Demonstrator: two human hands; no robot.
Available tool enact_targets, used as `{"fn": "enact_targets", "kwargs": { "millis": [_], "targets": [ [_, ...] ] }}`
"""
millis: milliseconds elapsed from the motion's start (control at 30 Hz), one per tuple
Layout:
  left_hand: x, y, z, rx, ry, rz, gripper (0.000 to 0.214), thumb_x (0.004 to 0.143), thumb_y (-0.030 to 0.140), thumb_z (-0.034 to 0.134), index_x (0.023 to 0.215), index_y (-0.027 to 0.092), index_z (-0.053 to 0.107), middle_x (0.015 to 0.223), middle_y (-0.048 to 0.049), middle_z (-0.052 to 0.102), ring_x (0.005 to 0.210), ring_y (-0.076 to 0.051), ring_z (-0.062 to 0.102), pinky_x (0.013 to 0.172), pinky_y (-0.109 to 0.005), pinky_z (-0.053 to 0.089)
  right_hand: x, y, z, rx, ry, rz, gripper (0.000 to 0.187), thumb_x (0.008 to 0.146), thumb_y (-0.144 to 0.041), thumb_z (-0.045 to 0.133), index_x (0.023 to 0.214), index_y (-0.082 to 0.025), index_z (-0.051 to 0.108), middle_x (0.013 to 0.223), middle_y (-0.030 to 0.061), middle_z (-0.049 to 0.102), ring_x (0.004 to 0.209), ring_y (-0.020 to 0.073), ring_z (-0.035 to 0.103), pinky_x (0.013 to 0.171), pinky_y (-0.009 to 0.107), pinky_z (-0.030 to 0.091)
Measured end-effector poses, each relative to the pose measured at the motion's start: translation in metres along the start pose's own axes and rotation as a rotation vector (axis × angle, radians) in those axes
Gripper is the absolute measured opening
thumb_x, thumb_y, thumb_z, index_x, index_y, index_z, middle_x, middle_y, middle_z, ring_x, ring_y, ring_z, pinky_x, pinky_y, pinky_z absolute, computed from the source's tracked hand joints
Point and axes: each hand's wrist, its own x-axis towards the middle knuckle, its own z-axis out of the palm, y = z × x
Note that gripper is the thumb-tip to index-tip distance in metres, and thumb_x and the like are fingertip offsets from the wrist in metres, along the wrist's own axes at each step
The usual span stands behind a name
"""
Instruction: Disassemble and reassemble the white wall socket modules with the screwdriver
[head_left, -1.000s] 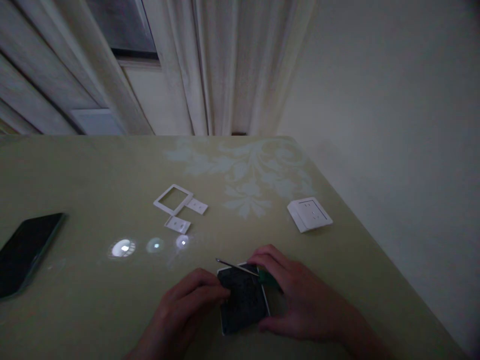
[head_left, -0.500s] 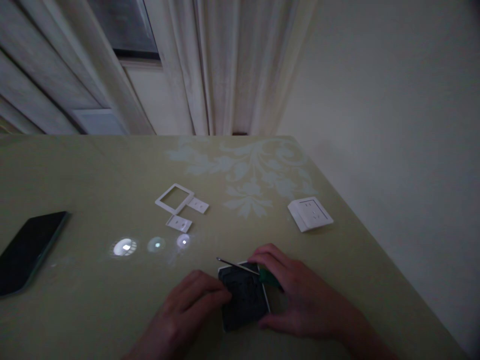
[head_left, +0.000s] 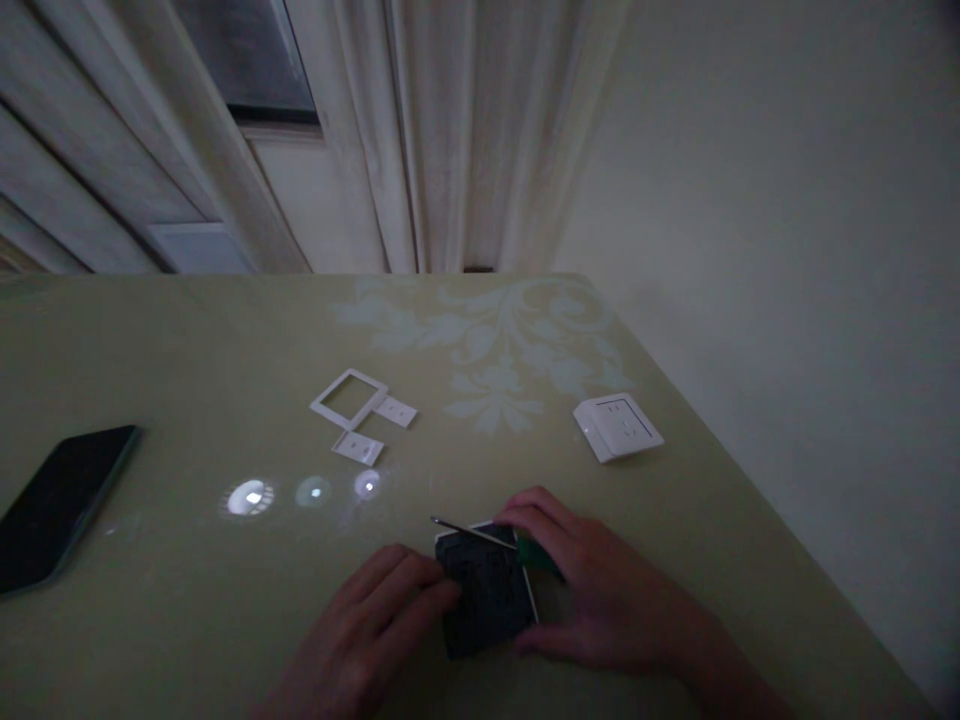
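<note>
Near the front of the table lies a square wall plate, dark back side up, with a thin white rim showing. My left hand is closed, its fingertips pressed on the left part of the plate. A screwdriver with a green handle and thin metal shaft sits in my right hand, its shaft lying slantwise over the plate's far edge. The right thumb and fingers also touch the plate's right side. The tip of the screwdriver points left, past the plate's far corner.
A white square frame lies farther back, beside two small white cover pieces. To the right rests a white wall socket. A dark phone lies at far left. The wall borders the table's right edge.
Both hands, the plate and the screwdriver stay almost in place. My left fingers have shifted very slightly; the view has moved a little.
</note>
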Motion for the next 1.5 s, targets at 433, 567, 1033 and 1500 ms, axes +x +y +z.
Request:
{"fn": "enact_targets", "kwargs": {
  "millis": [433, 567, 1033, 1500],
  "targets": [
    [0.005, -0.004, 0.011, -0.098, 0.086, -0.065, 0.015, 0.112, 0.023, 0.057, 0.109, 0.026, 0.071, 0.092, 0.0002, 0.072, 0.079, -0.014, 0.069, 0.069, -0.022, 0.056, 0.000, 0.004, 0.001, 0.000, 0.013, -0.028, 0.088, 0.066, -0.036, 0.099, 0.143, -0.027, 0.057, 0.142, 0.0075, 0.059, 0.123, 0.0305, 0.064, 0.105, 0.043, 0.052],
    [0.003, -0.001, 0.012, -0.069, 0.094, -0.081, 0.015, 0.110, 0.021, 0.059, 0.114, 0.027, 0.072, 0.093, -0.0007, 0.073, 0.081, -0.015, 0.070, 0.070, -0.023, 0.056, 0.000, 0.003, 0.002, -0.008, 0.028, -0.025, 0.090, 0.065, -0.035, 0.099, 0.144, -0.027, 0.055, 0.143, 0.0078, 0.059, 0.123, 0.0302, 0.064, 0.106, 0.044, 0.052],
    [0.009, 0.009, 0.024, -0.309, 0.173, -0.507, 0.023, 0.104, 0.029, 0.064, 0.126, 0.032, 0.068, 0.122, -0.0047, 0.067, 0.092, -0.019, 0.074, 0.084, -0.033, 0.067, 0.000, 0.004, 0.003, -0.013, 0.039, -0.026, 0.084, 0.067, -0.038, 0.098, 0.140, -0.025, 0.057, 0.141, 0.0091, 0.060, 0.122, 0.0310, 0.064, 0.104, 0.044, 0.052],
    [0.009, 0.015, 0.025, -0.345, 0.195, -0.485, 0.032, 0.104, 0.030, 0.061, 0.135, 0.031, 0.066, 0.134, -0.0091, 0.074, 0.118, -0.027, 0.076, 0.100, -0.042, 0.066, 0.001, 0.004, 0.003, 0.007, 0.028, -0.050, 0.090, 0.066, -0.033, 0.097, 0.145, -0.027, 0.055, 0.143, 0.0086, 0.059, 0.124, 0.0310, 0.065, 0.106, 0.044, 0.052]
  ]
}}
